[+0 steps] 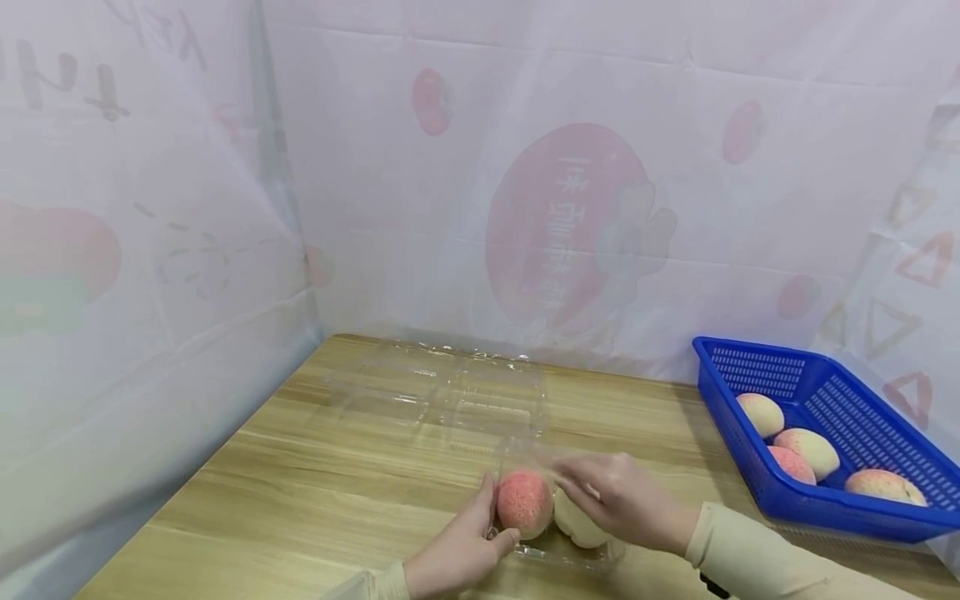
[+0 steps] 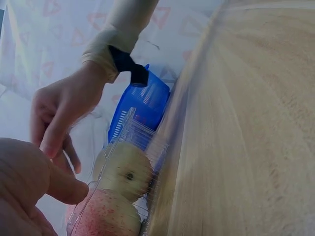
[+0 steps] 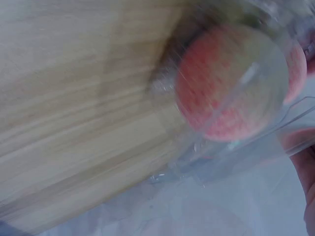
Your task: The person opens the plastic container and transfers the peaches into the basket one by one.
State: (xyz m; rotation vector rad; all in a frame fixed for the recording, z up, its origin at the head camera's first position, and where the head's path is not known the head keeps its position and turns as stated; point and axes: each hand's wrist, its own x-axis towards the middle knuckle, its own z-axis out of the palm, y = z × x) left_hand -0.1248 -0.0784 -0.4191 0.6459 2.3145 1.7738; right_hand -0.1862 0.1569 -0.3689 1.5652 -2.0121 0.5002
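A clear plastic clamshell box (image 1: 555, 557) lies near the front of the table with two peaches in it. The left peach (image 1: 524, 504) is pink; the right one (image 1: 581, 525) looks pale cream. My left hand (image 1: 459, 537) grips the box's left side, and its thumb lies over the rim in the left wrist view. Above the pale peach is my right hand (image 1: 633, 500), blurred, its fingers loosely bent and nothing seen in them in the left wrist view. The right wrist view shows a red-and-cream peach (image 3: 231, 83) behind clear plastic.
Clear plastic boxes (image 1: 491, 410) stand with raised lids at the back of the wooden table (image 1: 247, 492). At the right, a blue basket (image 1: 780, 498) holds several peaches (image 1: 810, 450). White printed sheets (image 1: 375, 208) hang behind and at both sides.
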